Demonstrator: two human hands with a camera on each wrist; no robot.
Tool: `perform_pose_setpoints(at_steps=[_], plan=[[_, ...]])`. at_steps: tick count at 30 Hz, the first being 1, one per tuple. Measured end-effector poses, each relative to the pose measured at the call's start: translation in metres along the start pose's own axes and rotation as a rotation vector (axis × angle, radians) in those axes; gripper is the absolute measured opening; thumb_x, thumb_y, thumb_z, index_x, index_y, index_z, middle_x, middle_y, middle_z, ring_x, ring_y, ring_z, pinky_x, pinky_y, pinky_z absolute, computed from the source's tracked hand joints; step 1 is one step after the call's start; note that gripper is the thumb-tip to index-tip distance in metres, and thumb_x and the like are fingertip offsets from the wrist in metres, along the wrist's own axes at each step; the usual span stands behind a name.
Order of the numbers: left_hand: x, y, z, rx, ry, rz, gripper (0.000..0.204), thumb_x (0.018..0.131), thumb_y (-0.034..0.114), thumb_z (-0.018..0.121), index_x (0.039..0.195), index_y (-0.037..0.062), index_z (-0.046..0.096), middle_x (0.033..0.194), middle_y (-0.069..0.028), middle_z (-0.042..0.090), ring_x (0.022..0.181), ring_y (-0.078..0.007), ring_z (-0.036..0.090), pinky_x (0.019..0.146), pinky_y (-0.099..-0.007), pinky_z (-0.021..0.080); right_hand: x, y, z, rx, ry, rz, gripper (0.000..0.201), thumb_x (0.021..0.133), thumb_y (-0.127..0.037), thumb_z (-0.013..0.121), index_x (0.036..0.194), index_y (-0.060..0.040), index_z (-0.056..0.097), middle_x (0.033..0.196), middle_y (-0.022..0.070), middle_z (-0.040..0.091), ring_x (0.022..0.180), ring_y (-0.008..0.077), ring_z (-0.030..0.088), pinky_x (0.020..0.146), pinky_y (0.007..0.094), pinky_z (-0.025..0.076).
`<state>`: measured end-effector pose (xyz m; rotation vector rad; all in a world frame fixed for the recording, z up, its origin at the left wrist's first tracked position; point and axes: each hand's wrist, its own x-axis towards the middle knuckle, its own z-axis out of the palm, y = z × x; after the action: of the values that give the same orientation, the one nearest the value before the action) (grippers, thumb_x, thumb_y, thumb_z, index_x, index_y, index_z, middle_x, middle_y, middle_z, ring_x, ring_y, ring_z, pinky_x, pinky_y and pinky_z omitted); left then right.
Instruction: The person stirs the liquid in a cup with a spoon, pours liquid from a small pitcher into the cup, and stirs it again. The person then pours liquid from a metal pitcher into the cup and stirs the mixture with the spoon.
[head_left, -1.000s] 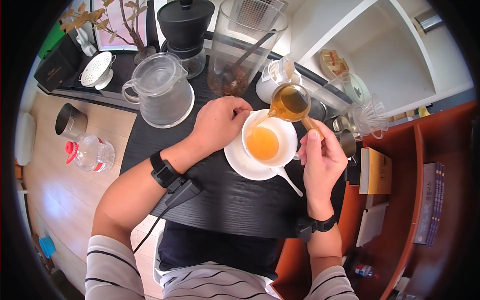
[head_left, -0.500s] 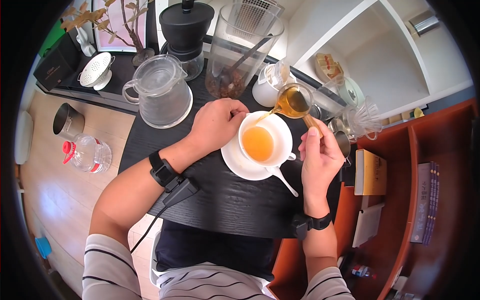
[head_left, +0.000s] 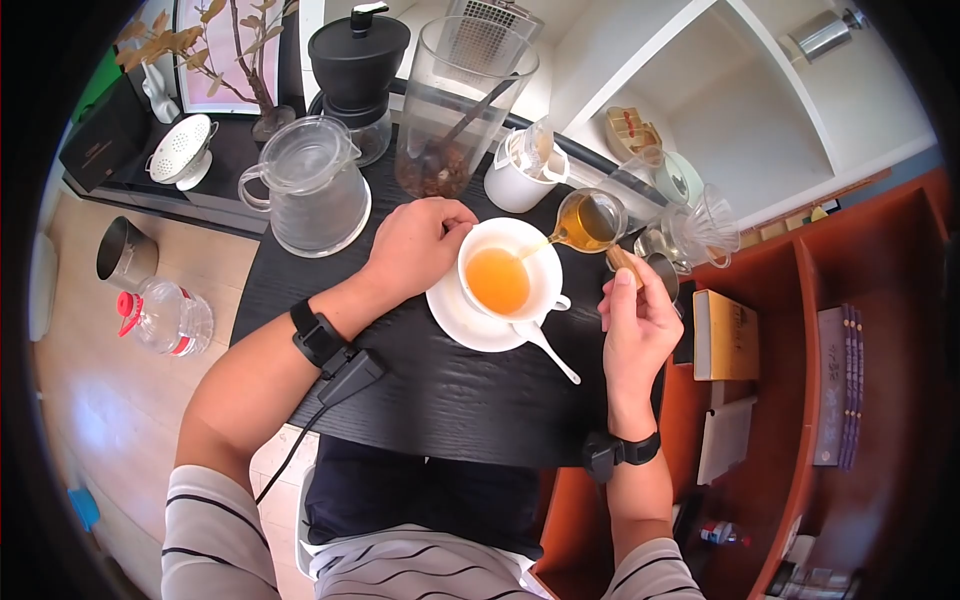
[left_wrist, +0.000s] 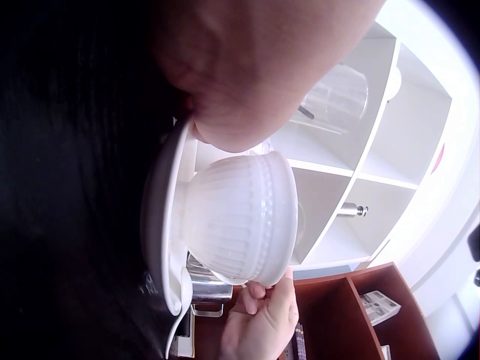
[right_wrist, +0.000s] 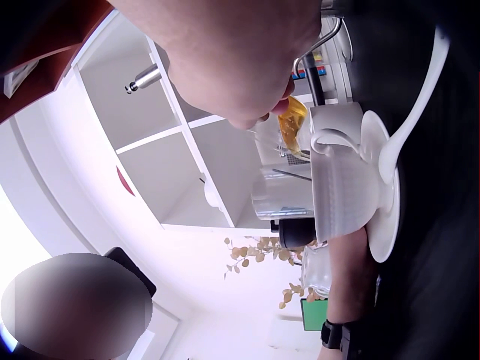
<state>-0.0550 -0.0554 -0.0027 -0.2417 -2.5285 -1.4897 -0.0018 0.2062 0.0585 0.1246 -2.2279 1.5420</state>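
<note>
My right hand (head_left: 640,330) grips the wooden handle (head_left: 623,266) of a small glass pitcher (head_left: 590,222). The pitcher tips to the left, and a thin stream of amber liquid runs from its spout into a white cup (left_wrist: 232,217). Orange-amber liquid (head_left: 497,281) covers the bottom of the cup. Under the cup is a white saucer (head_left: 450,318), with a white spoon (head_left: 553,357) whose handle sticks out toward the front right. With curled fingers, my left hand (head_left: 418,245) holds the saucer's far-left rim beside the cup; its fingertips are partly hidden.
Behind the hands stand a lidded glass server (head_left: 312,195), a black grinder (head_left: 358,65), a tall clear container (head_left: 455,120) with a dark-handled scoop, and a white mug (head_left: 518,185) with a drip bag. Glassware and a metal pitcher (head_left: 660,280) crowd the right side.
The head view has shifted, so the table things sit farther left. The right hand keeps the pitcher tilted over the cup's right rim as liquid pours. The left hand stays at the saucer.
</note>
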Motion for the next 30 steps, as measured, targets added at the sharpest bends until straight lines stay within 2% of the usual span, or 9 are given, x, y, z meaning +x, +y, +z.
perform_pose_setpoints(at_steps=[9, 11, 15, 17, 30], plan=[[0.001, -0.003, 0.001, 0.009, 0.009, 0.024, 0.016, 0.099, 0.013, 0.07, 0.108, 0.0028, 0.079, 0.094, -0.0128, 0.079, 0.074, -0.0221, 0.073, 0.071, -0.0347, 0.057, -0.015, -0.012, -0.018, -0.041, 0.01, -0.028, 0.026, 0.106, -0.008, 0.07, 0.13, -0.0003, 0.074, 0.088, 0.0015, 0.071, 0.067, 0.0043, 0.062, 0.056, 0.0188, 0.047], [0.001, -0.001, 0.0, -0.017, -0.009, -0.036, 0.017, 0.096, 0.019, 0.071, 0.103, 0.0071, 0.081, 0.098, -0.0122, 0.079, 0.085, -0.0316, 0.076, 0.079, -0.0421, 0.059, -0.02, -0.016, -0.021, -0.045, 0.011, -0.033, 0.026, 0.106, -0.008, 0.07, 0.13, -0.0003, 0.074, 0.088, 0.0017, 0.071, 0.067, 0.0043, 0.062, 0.056, 0.0188, 0.047], [0.001, -0.001, 0.0, -0.024, -0.012, -0.045, 0.017, 0.096, 0.018, 0.07, 0.104, 0.0074, 0.081, 0.097, -0.0126, 0.08, 0.087, -0.0321, 0.076, 0.08, -0.0431, 0.059, -0.029, -0.026, -0.024, -0.048, 0.009, -0.033, 0.026, 0.105, -0.008, 0.07, 0.13, 0.0003, 0.074, 0.09, 0.0022, 0.072, 0.067, 0.0042, 0.063, 0.056, 0.0187, 0.047], [0.0, -0.003, 0.001, 0.012, 0.003, -0.012, 0.018, 0.098, 0.016, 0.071, 0.108, 0.0043, 0.08, 0.095, -0.0128, 0.079, 0.078, -0.0244, 0.074, 0.073, -0.0371, 0.058, -0.034, -0.03, -0.024, -0.065, 0.004, -0.046, 0.026, 0.105, -0.008, 0.07, 0.13, 0.0005, 0.073, 0.09, 0.0022, 0.072, 0.067, 0.0042, 0.062, 0.056, 0.0188, 0.047], [0.0, -0.002, 0.0, 0.002, -0.021, -0.07, 0.021, 0.098, 0.022, 0.069, 0.106, 0.0071, 0.081, 0.095, -0.013, 0.079, 0.085, -0.0283, 0.077, 0.077, -0.0398, 0.059, -0.033, -0.039, 0.007, -0.077, -0.05, -0.1, 0.028, 0.105, -0.007, 0.071, 0.131, 0.0006, 0.073, 0.095, 0.0029, 0.072, 0.07, 0.0051, 0.065, 0.061, 0.0196, 0.05]])
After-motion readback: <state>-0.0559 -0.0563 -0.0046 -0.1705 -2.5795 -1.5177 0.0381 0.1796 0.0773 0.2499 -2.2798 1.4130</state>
